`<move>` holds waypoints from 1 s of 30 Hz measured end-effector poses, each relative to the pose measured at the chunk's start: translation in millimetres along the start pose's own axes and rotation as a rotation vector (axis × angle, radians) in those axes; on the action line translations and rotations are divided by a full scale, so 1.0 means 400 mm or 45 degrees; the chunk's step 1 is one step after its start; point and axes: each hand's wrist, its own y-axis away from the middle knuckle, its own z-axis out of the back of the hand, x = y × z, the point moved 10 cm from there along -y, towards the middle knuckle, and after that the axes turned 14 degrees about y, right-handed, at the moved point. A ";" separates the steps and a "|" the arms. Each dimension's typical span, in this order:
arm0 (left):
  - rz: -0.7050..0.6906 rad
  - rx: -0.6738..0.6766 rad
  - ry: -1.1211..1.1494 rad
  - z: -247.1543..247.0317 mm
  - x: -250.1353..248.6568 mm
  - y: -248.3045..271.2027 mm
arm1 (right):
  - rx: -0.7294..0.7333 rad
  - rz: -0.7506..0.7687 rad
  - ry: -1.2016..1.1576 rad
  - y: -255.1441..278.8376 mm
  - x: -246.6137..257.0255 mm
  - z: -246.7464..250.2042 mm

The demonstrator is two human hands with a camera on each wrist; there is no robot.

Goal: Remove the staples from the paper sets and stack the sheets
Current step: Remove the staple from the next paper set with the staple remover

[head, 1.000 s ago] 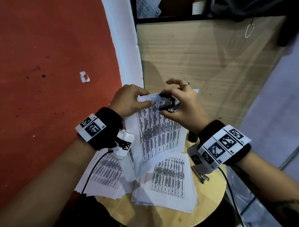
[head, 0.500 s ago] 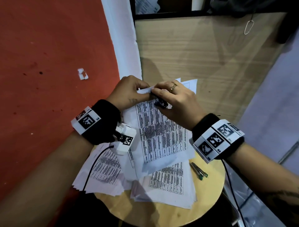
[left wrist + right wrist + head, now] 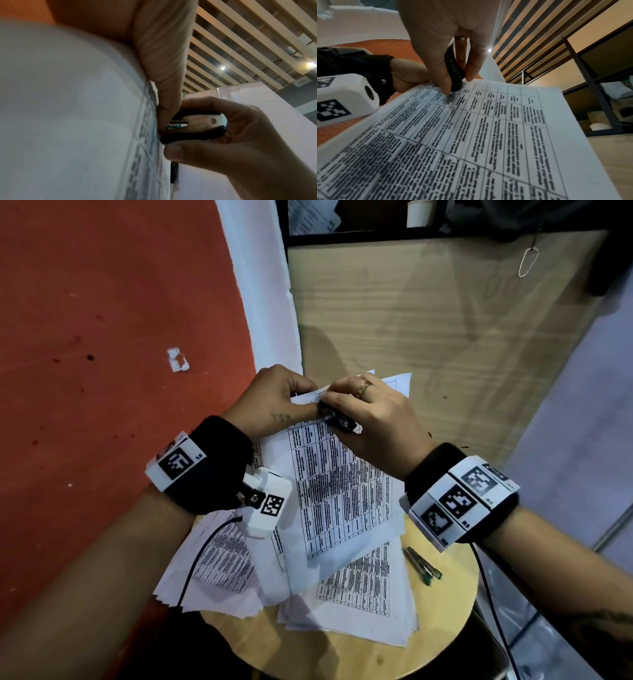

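Observation:
A stapled set of printed sheets (image 3: 342, 484) (image 3: 488, 135) is held up above the round wooden table (image 3: 445, 611). My left hand (image 3: 277, 402) pinches its top left corner, thumb (image 3: 164, 81) on the front. My right hand (image 3: 373, 419) grips a black and metal staple remover (image 3: 337, 421) (image 3: 197, 124) (image 3: 453, 70) between thumb and fingers, its claws set against the same corner next to my left thumb. The staple itself is hidden. Two loose piles of printed sheets lie on the table, one at the left (image 3: 222, 570), one in front (image 3: 363, 604).
Two green pens (image 3: 423, 566) lie on the table at the right, near its edge. A red wall (image 3: 102, 371) stands to the left and a wooden panel (image 3: 428, 337) behind. A cable runs from each wrist camera across the papers.
My right hand has turned the staple remover and brought it up to the corner my left hand holds. The paper set has risen slightly and its top edge now curls over.

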 end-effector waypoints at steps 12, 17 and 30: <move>0.079 0.118 0.122 -0.008 0.009 0.008 | -0.015 -0.056 -0.066 -0.002 -0.010 0.004; 0.058 0.039 0.201 0.004 0.006 0.009 | -0.012 -0.181 -0.194 0.005 -0.032 0.001; -0.049 -0.281 0.108 0.045 -0.009 0.015 | -0.144 -0.606 -0.555 0.024 -0.091 0.005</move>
